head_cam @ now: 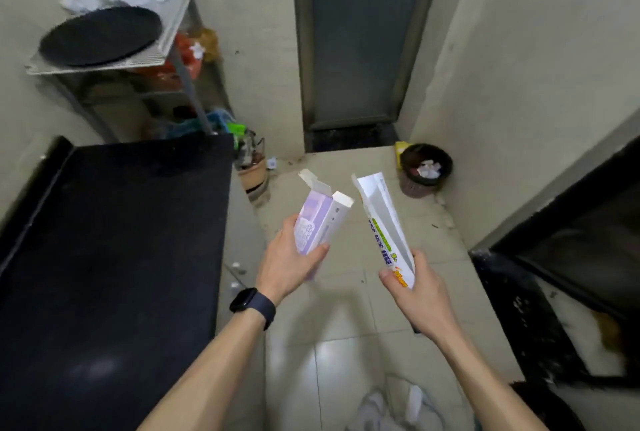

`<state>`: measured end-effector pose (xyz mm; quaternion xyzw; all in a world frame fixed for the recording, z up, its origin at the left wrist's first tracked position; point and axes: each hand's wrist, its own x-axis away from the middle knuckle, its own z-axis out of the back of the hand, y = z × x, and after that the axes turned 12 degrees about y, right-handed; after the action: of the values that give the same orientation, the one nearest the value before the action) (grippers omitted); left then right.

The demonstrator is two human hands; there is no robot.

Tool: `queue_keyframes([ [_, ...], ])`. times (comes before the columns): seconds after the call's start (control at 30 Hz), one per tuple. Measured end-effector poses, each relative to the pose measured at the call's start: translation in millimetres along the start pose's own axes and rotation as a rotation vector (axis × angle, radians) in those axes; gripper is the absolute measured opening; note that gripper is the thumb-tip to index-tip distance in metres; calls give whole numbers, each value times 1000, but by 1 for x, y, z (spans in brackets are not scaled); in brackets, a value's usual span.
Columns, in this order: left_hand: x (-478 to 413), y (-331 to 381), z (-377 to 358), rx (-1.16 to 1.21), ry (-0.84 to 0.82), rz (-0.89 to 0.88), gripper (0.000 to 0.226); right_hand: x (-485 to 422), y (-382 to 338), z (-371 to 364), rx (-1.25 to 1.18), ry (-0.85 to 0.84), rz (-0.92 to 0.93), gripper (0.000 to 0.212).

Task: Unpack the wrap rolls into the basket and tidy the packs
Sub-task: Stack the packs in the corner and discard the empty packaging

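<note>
My left hand (287,264) grips the near end of a purple and white wrap pack (320,219), whose far end flaps stand open. My right hand (415,288) holds the near end of a longer white pack (384,223) with green, blue and orange print, also open at its far end. Both packs point away from me over the tiled floor, side by side and apart. No wrap roll shows in either pack's open end, and no wrap roll or basket for the rolls is in view.
A black counter (114,257) fills the left. Behind it stands a metal shelf (145,60) with a dark round tray and bags. A dark waste bin (424,169) holding paper sits by the far wall, right of a grey door (360,36). A pot (252,174) sits on the floor.
</note>
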<state>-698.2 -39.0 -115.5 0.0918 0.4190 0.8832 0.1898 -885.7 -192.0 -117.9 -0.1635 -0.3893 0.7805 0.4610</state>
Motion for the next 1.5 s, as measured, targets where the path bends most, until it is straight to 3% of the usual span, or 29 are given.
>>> queue_keyframes([
  [0.37,-92,122,-143,-20,-97,-118,61,-129,81,91,32,202,-114,34],
  [0.53,-150,149,-191,-42,-137,-149,62,-204,95,103,56,233,-203,38],
  [0.83,-314,195,-280,-65,-246,-153,68,-374,86,104,50,280,-308,26],
  [1.17,-482,246,-384,-73,-404,-81,75,-547,81,101,107,231,-406,29],
  [1.5,-603,268,-521,-87,-465,106,60,-737,148,73,137,24,-502,35],
])
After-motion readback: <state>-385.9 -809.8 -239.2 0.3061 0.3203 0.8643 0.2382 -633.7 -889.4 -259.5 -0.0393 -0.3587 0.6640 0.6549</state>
